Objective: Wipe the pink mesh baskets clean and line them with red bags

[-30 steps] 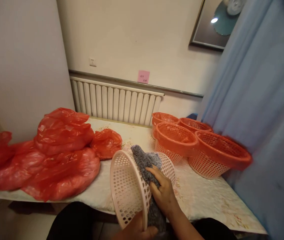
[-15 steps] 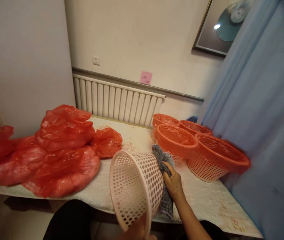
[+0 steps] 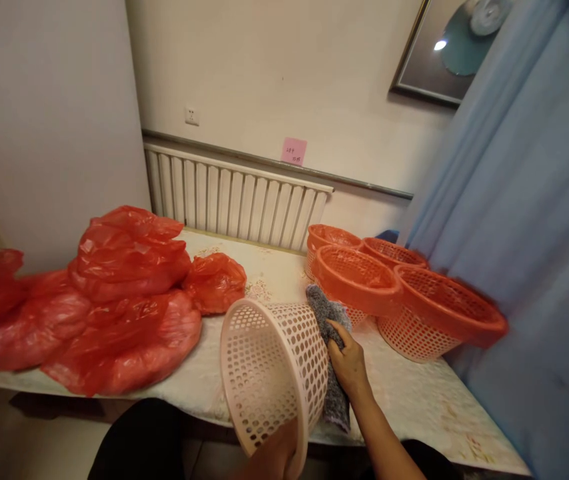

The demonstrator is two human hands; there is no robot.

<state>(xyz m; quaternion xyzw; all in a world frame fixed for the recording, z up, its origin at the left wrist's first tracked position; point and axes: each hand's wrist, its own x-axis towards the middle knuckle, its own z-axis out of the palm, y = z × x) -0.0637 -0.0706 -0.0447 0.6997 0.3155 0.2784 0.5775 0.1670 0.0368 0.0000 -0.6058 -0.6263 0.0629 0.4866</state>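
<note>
A pale pink perforated basket [image 3: 314, 360] lies tilted on its side, its open mouth facing left and toward me. At the bottom, my left hand [image 3: 277, 453] grips its rim, with the fingers partly hidden by the basket. My right hand [image 3: 347, 357] is closed on a grey fluffy cloth [image 3: 337, 400] and presses it against the base of the basket. The cloth hangs down past the hand on the base's right side.
Red plastic bags [image 3: 129, 333] are heaped on the left of the table [image 3: 389, 407]. Several baskets lined with red bags [image 3: 419, 340] stand at the right, by a blue curtain [image 3: 529, 220]. A white radiator [image 3: 244, 203] is behind.
The view has shifted slightly. My left hand shows a little more inside the rim of the basket. My right hand and the cloth hold nearly the same place against the base.
</note>
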